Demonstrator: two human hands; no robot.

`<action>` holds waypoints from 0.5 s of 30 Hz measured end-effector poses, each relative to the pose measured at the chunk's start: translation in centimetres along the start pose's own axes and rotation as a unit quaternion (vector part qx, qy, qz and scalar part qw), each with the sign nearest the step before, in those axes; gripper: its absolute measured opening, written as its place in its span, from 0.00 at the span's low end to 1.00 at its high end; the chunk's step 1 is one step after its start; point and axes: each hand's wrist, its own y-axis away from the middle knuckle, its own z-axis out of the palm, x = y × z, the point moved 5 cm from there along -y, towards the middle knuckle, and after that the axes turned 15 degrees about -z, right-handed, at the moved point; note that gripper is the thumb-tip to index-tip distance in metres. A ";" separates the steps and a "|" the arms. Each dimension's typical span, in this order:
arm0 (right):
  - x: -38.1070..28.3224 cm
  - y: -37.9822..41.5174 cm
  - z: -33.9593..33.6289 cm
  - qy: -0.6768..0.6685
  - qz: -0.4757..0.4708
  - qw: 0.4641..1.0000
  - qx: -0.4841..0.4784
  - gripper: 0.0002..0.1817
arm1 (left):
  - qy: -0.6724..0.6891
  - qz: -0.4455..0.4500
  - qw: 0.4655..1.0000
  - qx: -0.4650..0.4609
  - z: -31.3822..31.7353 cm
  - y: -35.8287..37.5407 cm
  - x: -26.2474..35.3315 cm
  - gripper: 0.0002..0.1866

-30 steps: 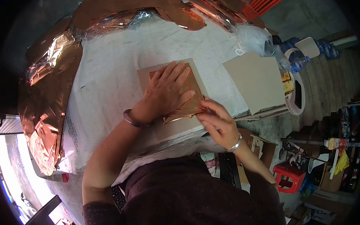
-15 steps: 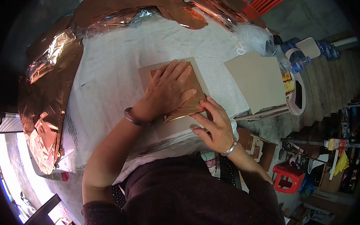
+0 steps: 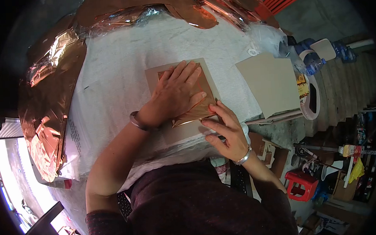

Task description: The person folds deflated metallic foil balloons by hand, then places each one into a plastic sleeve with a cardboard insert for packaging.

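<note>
Now left hand (image 3: pixel 174 95) flat on copper foil (image 3: pixel 204 100), unmoved; right hand (image 3: pixel 225 130) newly pressing its corner, open

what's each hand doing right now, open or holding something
Left hand: open, pressed flat on the copper foil sheet.
Right hand: open, fingers resting at the foil's near edge, gripping nothing.

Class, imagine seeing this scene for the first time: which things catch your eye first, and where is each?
Mid-table, the left hand lies flat on a shiny copper foil sheet set on a grey board, the right hand at its near corner. Crumpled copper foil rims the white table cover.
</note>
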 end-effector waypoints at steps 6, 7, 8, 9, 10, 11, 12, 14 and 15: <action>-0.3 -0.2 0.1 0.028 -0.004 0.999 -0.015 0.21 | 0.000 -0.006 1.000 -0.009 0.1 0.0 0.0 0.32; -0.5 -0.3 0.1 0.046 -0.004 0.999 -0.026 0.21 | -0.003 -0.005 1.000 -0.011 0.1 0.0 0.0 0.33; -0.7 -0.4 0.1 0.064 -0.005 0.997 -0.037 0.22 | -0.005 -0.004 1.000 -0.013 0.1 0.0 0.0 0.33; -0.8 -0.5 0.1 0.063 -0.004 0.997 -0.037 0.22 | -0.005 -0.004 1.000 -0.013 0.2 0.0 0.0 0.33; -0.9 -0.6 0.2 0.082 0.000 0.996 -0.043 0.23 | -0.007 -0.006 1.000 -0.014 0.2 0.0 0.0 0.33; -1.0 -0.7 0.3 0.100 0.004 0.994 -0.050 0.24 | -0.009 -0.007 1.000 -0.014 0.2 0.0 -0.1 0.33; -1.1 -0.8 0.5 0.099 0.004 0.994 -0.049 0.24 | -0.009 -0.006 1.000 -0.015 0.2 0.0 -0.1 0.33; -0.9 -0.8 0.7 0.117 0.024 0.991 -0.057 0.26 | -0.009 -0.002 1.000 -0.010 0.2 0.0 -0.1 0.33; -0.8 -0.7 0.6 0.117 0.024 0.991 -0.057 0.26 | -0.009 -0.001 1.000 -0.010 0.2 0.0 0.0 0.33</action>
